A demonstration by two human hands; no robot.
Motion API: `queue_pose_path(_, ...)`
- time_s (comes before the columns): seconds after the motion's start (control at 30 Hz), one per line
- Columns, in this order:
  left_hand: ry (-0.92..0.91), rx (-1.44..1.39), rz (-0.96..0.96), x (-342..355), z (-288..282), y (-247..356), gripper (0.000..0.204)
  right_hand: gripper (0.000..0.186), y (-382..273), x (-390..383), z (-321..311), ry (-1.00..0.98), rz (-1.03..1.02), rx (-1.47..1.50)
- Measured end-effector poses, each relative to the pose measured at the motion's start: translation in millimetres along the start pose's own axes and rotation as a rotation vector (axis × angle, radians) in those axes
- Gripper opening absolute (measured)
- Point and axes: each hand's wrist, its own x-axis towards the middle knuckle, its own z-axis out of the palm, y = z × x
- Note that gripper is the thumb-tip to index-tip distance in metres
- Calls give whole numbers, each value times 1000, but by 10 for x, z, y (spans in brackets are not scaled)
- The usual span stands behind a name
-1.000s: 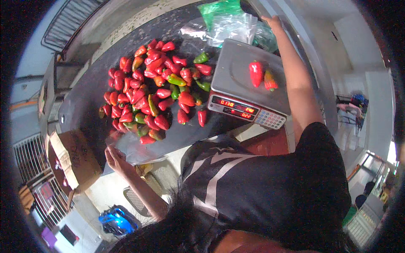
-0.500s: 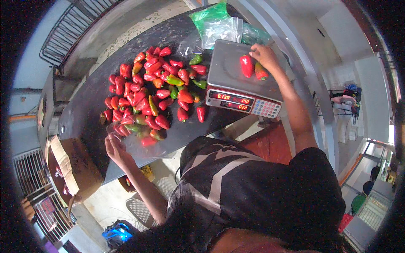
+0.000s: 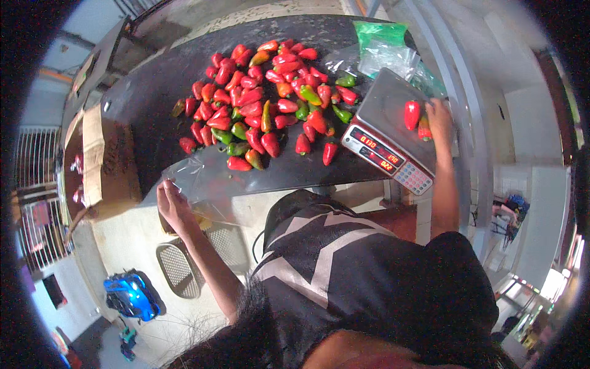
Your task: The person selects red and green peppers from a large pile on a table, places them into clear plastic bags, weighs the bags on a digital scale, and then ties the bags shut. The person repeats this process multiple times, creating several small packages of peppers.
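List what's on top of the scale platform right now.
On the scale platform lie two peppers: a red pepper and a red-orange pepper. The right hand rests on the second, hiding part of it and the platform beneath.

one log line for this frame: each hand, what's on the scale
left hand: holds clear plastic bag at table edge | right hand: on peppers on grey digital scale | red and green pepper pile on dark table

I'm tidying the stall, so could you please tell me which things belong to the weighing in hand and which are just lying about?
In use:
right hand on peppers on the scale
two peppers on it
left hand holding a clear bag
pepper pile

Lying about:
green bags
cardboard box
blue helmet
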Motion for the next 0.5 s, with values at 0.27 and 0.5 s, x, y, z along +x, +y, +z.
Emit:
queue_pose_path(0.27, 96, 95, -37, -31, -259, -184, 28, 59, 363, -638, 191, -217, 141, 218)
queue_pose_path(0.5, 2, -83, -36, 18, -24, -114, 21, 56, -237, -607, -139, 260, 291, 397)
